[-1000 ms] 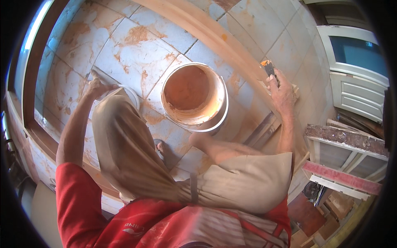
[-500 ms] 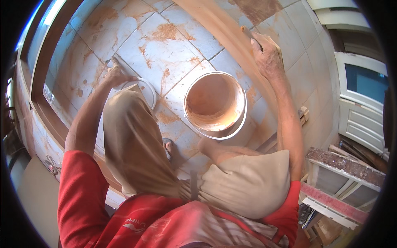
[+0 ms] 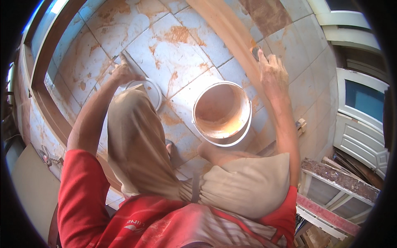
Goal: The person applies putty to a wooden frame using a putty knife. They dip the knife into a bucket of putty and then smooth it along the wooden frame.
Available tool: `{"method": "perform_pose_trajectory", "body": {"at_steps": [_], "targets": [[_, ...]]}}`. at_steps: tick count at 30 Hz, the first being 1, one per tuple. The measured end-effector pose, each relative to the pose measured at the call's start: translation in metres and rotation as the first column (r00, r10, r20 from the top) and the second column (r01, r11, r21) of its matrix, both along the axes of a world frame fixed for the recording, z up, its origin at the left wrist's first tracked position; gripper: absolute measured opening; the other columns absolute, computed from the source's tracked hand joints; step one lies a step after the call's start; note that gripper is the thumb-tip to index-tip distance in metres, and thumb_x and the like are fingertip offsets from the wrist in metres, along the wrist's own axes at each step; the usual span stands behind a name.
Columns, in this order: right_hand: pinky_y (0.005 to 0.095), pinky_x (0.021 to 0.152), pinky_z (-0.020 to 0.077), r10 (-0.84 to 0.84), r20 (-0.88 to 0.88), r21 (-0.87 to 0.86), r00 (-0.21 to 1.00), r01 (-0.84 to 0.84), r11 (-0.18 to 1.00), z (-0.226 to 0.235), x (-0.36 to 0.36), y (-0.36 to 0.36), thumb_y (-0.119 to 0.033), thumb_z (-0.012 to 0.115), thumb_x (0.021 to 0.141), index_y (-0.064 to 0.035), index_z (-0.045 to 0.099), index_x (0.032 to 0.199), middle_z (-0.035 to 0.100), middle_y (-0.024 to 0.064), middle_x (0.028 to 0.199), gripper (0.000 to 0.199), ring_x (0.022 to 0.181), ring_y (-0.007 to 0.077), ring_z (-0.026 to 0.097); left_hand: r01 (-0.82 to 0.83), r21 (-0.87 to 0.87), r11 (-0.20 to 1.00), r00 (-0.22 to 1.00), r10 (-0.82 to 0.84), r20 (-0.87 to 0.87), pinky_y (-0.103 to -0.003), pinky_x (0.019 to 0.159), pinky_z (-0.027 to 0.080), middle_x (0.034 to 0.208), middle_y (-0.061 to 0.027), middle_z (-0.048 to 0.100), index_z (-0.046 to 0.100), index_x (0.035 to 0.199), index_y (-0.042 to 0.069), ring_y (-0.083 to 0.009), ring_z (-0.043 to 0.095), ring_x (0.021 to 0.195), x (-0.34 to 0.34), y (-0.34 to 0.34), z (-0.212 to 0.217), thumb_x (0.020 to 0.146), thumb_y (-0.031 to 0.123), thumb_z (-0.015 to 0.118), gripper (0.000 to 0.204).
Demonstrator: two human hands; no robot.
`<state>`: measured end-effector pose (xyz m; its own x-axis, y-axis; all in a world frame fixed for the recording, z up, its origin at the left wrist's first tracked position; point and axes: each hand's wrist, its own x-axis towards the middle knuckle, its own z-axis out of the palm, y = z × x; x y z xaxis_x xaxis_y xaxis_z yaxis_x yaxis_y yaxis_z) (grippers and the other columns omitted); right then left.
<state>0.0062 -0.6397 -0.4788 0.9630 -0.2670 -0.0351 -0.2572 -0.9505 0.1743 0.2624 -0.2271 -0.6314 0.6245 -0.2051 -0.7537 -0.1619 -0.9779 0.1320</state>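
Observation:
A long brown wooden board (image 3: 237, 33) runs across the tiled floor in front of me to the right. My right hand (image 3: 273, 76) is closed at its edge around a small flat dark tool (image 3: 255, 51) daubed with orange; its exact kind I cannot tell. Fingers stretched apart, my left hand (image 3: 124, 74) is low over the floor beyond my left knee, beside a round white lid (image 3: 154, 93). Whether its fingertips touch the tiles is unclear. Between my hands stands a white bucket (image 3: 249, 120) with orange-brown residue inside.
Orange-brown smears mark the pale tiles (image 3: 186, 62). A brown wooden frame (image 3: 39, 74) rises at the left. White panelled furniture (image 3: 359, 132) and a paint-stained white frame (image 3: 337, 173) stand at the right. A small piece of wood (image 3: 301, 125) lies beyond my right forearm.
The view has shifted slightly. My right hand has come a little nearer along the board with the tool, its back turned more upward. My left hand stays beside the lid.

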Motion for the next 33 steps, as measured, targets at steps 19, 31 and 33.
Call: {"method": "perform_pose_trajectory", "body": {"at_steps": [19,31,33], "targets": [[0.0449,0.094,0.0487,-0.001,-0.197,0.562,0.980,0.114,0.819,0.107,0.055,0.007,-0.017,0.056,0.095,-0.0009,0.066,0.125,0.067,0.0231,0.114,0.035,0.104,0.0382,0.065,0.020,0.129,0.991,0.995,-0.032,0.092,-0.057,0.121,0.019,0.147,-0.0466,0.030,-0.010,0.153,-0.013,-0.0568,0.018,0.146,-0.011,-0.021,0.034,0.055,0.059,0.093,0.159],[0.0355,0.077,0.0514,-0.381,-0.256,0.624,0.888,0.454,0.637,0.173,0.019,0.023,-0.019,0.058,0.094,0.0088,0.060,0.127,0.068,0.0170,0.092,0.043,0.080,0.0210,0.066,-0.139,0.031,0.990,0.990,0.138,0.040,-0.057,0.115,0.035,0.157,-0.0441,-0.001,-0.006,0.160,0.005,-0.0644,0.018,0.142,-0.012,-0.020,0.067,0.049,0.052,0.097,0.159],[0.0330,0.072,0.0499,-0.396,-0.234,0.650,0.888,0.446,0.615,0.178,0.008,0.027,-0.020,0.059,0.095,0.0096,0.059,0.128,0.065,0.0118,0.084,0.044,0.073,0.0155,0.062,-0.151,-0.015,0.988,0.984,0.152,0.094,-0.061,0.111,0.039,0.158,-0.0424,-0.003,-0.003,0.161,0.008,-0.0671,0.020,0.140,-0.014,-0.011,0.058,0.048,0.048,0.099,0.158]]}}
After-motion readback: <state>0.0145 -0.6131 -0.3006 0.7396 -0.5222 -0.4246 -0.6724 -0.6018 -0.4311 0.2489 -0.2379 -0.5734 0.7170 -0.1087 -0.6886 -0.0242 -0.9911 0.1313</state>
